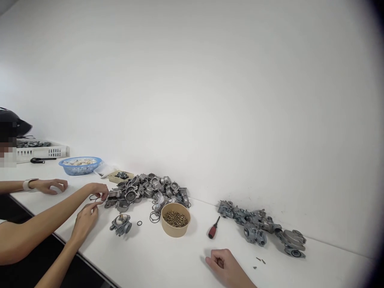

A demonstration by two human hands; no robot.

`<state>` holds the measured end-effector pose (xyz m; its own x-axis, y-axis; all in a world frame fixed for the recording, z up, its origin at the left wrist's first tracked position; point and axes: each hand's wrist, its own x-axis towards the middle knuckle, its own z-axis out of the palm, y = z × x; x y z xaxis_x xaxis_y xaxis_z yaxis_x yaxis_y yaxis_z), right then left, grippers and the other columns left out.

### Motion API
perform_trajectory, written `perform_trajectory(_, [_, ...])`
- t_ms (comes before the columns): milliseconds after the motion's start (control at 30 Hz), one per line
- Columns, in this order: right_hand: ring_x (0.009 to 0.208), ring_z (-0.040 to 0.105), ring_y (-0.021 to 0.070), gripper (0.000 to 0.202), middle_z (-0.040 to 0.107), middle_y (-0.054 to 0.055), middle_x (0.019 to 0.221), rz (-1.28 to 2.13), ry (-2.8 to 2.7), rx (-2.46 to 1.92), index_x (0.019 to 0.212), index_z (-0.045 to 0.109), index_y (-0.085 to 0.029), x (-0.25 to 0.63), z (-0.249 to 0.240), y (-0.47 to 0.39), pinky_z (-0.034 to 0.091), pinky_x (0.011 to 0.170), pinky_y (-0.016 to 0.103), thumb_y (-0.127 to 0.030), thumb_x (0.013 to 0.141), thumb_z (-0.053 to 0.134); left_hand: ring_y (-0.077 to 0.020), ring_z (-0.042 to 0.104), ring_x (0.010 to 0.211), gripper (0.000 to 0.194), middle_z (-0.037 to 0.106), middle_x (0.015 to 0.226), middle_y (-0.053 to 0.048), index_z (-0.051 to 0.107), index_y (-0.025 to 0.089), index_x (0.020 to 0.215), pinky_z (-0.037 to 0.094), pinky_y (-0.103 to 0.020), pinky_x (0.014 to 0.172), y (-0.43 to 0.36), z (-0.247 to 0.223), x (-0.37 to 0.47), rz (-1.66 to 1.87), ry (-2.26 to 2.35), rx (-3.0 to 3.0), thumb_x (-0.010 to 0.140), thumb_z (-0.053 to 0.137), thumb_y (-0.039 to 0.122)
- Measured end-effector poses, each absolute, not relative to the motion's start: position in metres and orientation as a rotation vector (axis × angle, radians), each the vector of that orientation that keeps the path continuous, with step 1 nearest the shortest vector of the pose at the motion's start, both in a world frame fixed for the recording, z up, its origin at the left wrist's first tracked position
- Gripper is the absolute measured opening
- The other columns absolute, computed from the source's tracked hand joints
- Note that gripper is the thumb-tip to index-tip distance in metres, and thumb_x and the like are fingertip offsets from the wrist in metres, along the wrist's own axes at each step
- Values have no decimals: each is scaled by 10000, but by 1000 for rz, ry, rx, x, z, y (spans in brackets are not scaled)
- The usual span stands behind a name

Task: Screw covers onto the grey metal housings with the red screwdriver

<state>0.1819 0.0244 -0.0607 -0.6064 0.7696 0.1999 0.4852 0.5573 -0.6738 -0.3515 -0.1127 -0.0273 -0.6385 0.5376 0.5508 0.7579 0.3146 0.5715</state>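
Grey metal castings, hard to grip only where the edges bite

The pile of castings (141,190) lies on the bench (141,256) against the wall, and a lone casting (120,226) sits in front of it, to the right of the person's left hand (85,222). That hand reaches toward the pile's near end with the index finger stretched out, close to a co-worker's hand (99,190) and a thin black loop (91,199); whether it pinches anything cannot be told. The right hand (223,264) is well apart from it, folded into a loose fist over the bench, with nothing seen inside.

The lone casting looks dense for its size, stiff throughout, and perhaps a little slick if oily. It would be best taken around the outside of its round mouth or across the solid body, with fingertips clear of the pale insert on top, which may be the more delicate part. The pieces in the pile seem likely to snag on one another, so a straight lift from the top suits them better than a sideways pull. The black ring (139,225) beside the lone casting is probably soft, light rubber, easily pinched at its rim and easily stretched
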Motion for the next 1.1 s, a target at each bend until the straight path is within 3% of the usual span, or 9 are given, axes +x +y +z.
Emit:
perform_trajectory(167, [577,296,118,495,293,-44,559,775,-2242,-985,552,346,-198,183,-61,23,238,520,241,-541,846,546,-276,551,1218,430,573,1350,-46,599,260,1244,518,-331,933,-121,-32,-296,-1498,-2207,-1558,943,404,497])
perform_trajectory(267, [571,302,119,518,317,-41,543,779,-2198,-980,531,377,-195,183,-61,23,262,518,236,-584,820,558,-304,472,1318,546,457,1471,-51,487,305,1380,492,-390,991,-124,-30,-270,-1402,-2263,-1733,900,464,566])
perform_trajectory(400, [575,320,127,521,337,-36,547,803,-2198,-1005,540,405,-197,184,-62,24,266,525,236,-618,806,557,-347,481,1309,671,431,1483,-79,432,303,1419,460,-461,1020,-122,-40,-246,-1265,-2339,-1686,833,527,615])
perform_trajectory(600, [575,287,119,500,289,-44,563,787,-2290,-990,559,347,-200,182,-58,22,227,528,242,-563,851,528,-299,548,1237,576,475,1410,-93,417,262,1385,504,-405,949,-115,-53,-228,-1320,-2306,-1557,859,502,481])
perform_trajectory(833, [576,311,121,478,306,-46,560,770,-2293,-1008,562,336,-202,182,-59,21,237,530,244,-524,853,536,-291,630,1092,507,624,1239,-51,578,265,1207,536,-355,879,-121,-48,-209,-1408,-2197,-1547,740,671,440])
perform_trajectory(1100, [492,406,117,465,435,-47,496,929,-2256,-1007,590,386,-214,182,-41,29,311,509,230,-550,903,461,-286,582,1115,645,587,1285,-71,542,284,1289,523,-394,929,-97,42,-105,-1658,-1853,-2173,693,764,394])
